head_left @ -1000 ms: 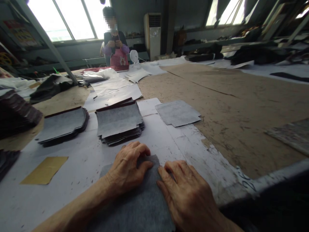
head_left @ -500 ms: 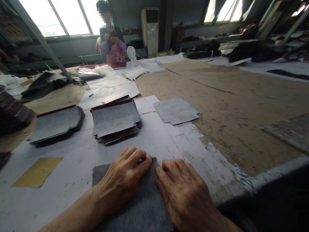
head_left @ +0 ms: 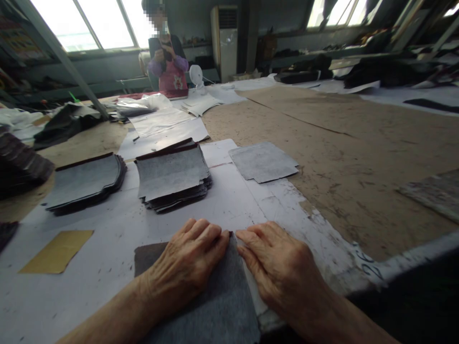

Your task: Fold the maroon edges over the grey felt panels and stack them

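A grey fabric piece (head_left: 218, 306) lies in front of me, its far edge running under my hands. My left hand (head_left: 190, 258) rests on it, fingers curled, with thumb and forefinger pinching the far edge near the corner. A small dark red bit of that edge shows at the fingertips. My right hand (head_left: 279, 263) is just to the right of the same corner, its fingers pressed together and bent. Whether it grips any cloth is hidden. Beyond my hands sits a stack of grey pieces with dark red folded edges (head_left: 172, 174).
To the left are a second stack (head_left: 86, 179) and a yellow-brown card (head_left: 57, 252). A single grey piece (head_left: 265, 162) lies flat to the right. White paper (head_left: 111, 239) covers this part of the brown table (head_left: 340, 157). A co-worker (head_left: 172, 62) stands across it.
My right hand has shifted slightly right, away from the fabric's side edge. My left hand stays at the corner, moving a little right. The view has tilted slightly.
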`<state>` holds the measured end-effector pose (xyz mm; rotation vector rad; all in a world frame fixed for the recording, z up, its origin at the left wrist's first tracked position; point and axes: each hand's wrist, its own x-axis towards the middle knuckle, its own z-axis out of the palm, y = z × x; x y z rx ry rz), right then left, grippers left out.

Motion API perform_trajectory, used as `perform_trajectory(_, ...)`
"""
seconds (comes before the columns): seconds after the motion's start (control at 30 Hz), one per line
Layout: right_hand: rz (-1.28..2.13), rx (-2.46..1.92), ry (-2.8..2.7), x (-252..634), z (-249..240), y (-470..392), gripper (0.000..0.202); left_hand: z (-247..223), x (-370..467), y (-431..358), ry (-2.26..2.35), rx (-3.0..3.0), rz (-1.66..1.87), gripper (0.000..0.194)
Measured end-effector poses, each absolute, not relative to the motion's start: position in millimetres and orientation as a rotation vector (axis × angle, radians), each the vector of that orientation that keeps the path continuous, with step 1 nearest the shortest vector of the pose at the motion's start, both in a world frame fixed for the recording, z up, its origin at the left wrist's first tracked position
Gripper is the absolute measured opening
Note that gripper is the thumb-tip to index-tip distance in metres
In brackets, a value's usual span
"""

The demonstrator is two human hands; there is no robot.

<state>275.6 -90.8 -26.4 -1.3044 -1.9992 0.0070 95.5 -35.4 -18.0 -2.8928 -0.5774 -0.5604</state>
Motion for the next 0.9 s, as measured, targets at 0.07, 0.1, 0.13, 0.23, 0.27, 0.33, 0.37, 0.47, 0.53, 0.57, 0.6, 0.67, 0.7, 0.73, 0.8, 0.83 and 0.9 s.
perform_trajectory(0.07, -0.041, -1.312, -2.043, 276.3, -26.9, -86.8, 0.019, -19.3, 95.3, -33.1, -0.578, -2.921, -0.625, 0.031)
perform_trajectory(0.1, -0.085, -1.307, -2.08, 276.3, -27.7, -85.8, 0.022, -19.7, 95.2, -31.7, -0.587, -2.937, -0.661, 0.032)
perform_trajectory(0.13, -0.137, -1.296, -2.12, 276.2, -28.6, -85.5, 0.024, -19.9, 94.6, -30.2, -0.599, -2.952, -0.694, 0.032)
perform_trajectory(0.23, -0.282, -1.28, -2.223, 275.8, -30.5, -86.8, 0.03, -19.0, 88.2, -26.1, -0.616, -2.978, -0.757, 0.035)
perform_trajectory(0.27, -0.309, -1.286, -2.244, 275.7, -30.7, -87.4, 0.031, -18.2, 84.2, -25.1, -0.618, -2.978, -0.759, 0.035)
perform_trajectory(0.33, -0.342, -1.295, -2.273, 275.2, -30.6, -88.2, 0.032, -16.7, 73.8, -23.8, -0.615, -2.973, -0.765, 0.037)
perform_trajectory(0.37, -0.357, -1.292, -2.283, 274.9, -30.5, -88.3, 0.032, -16.1, 68.2, -23.7, -0.621, -2.97, -0.774, 0.039)
perform_trajectory(0.47, -0.401, -1.265, -2.295, 273.8, -30.4, -87.6, 0.033, -16.2, 54.9, -25.1, -0.619, -2.987, -0.797, 0.043)
perform_trajectory(0.53, -0.439, -1.236, -2.303, 273.1, -29.8, -87.1, 0.035, -17.6, 51.2, -27.0, -0.616, -3.005, -0.768, 0.043)
perform_trajectory(0.57, -0.456, -1.215, -2.322, 272.7, -29.0, -87.0, 0.035, -18.5, 50.8, -27.9, -0.61, -3.004, -0.755, 0.042)
perform_trajectory(0.6, -0.474, -1.186, -2.345, 272.0, -27.8, -87.1, 0.036, -19.3, 51.1, -28.5, -0.612, -2.995, -0.744, 0.041)
perform_trajectory(0.67, -0.495, -1.124, -2.397, 270.0, -24.4, -87.5, 0.034, -20.3, 52.4, -28.7, -0.624, -2.972, -0.726, 0.04)
perform_trajectory(0.7, -0.496, -1.092, -2.426, 268.8, -22.4, -87.6, 0.033, -20.5, 53.1, -28.4, -0.628, -2.966, -0.715, 0.04)
perform_trajectory(0.73, -0.5, -1.057, -2.463, 267.6, -20.3, -87.5, 0.032, -20.5, 53.5, -28.0, -0.627, -2.963, -0.699, 0.039)
perform_trajectory(0.8, -0.476, -0.997, -2.534, 267.1, -16.9, -85.9, 0.031, -20.1, 53.9, -27.5, -0.593, -2.96, -0.651, 0.037)
perform_trajectory(0.83, -0.419, -0.976, -2.557, 268.4, -15.9, -84.2, 0.032, -19.8, 53.9, -27.5, -0.573, -2.957, -0.619, 0.036)
perform_trajectory(0.9, -0.22, -0.974, -2.526, 275.4, -15.3, -79.1, 0.033, -19.4, 54.1, -28.1, -0.547, -2.94, -0.571, 0.033)
